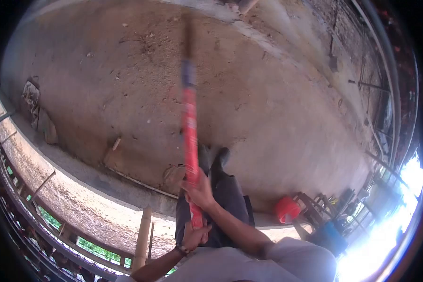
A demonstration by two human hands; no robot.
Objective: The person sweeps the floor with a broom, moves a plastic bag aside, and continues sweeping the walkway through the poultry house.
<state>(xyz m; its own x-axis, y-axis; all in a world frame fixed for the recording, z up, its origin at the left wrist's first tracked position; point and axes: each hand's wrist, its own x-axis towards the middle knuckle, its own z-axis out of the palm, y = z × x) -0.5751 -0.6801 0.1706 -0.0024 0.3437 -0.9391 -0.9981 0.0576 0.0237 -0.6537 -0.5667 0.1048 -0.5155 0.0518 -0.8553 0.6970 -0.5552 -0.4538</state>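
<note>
A long red pole point(191, 127) runs from my lap out over the floor. Beyond a dark blue band it turns brown, and its far end is too blurred to tell what kind of head it has. My right hand point(199, 190) is wrapped around the red shaft in front of my thighs. Close to my body, my left hand point(196, 236), with a dark band on the wrist, grips the near end of the pole. The dirty concrete floor point(277, 103) under the pole has loose bits of dirt scattered on it.
A red bucket point(287, 209) stands to my right, near a blue container point(329, 237) and wooden pieces. Along the left runs a low ledge point(103, 176) with a wooden post point(143, 237) and railing. A crumpled sack point(31, 96) lies at far left. Metal bars line the right side.
</note>
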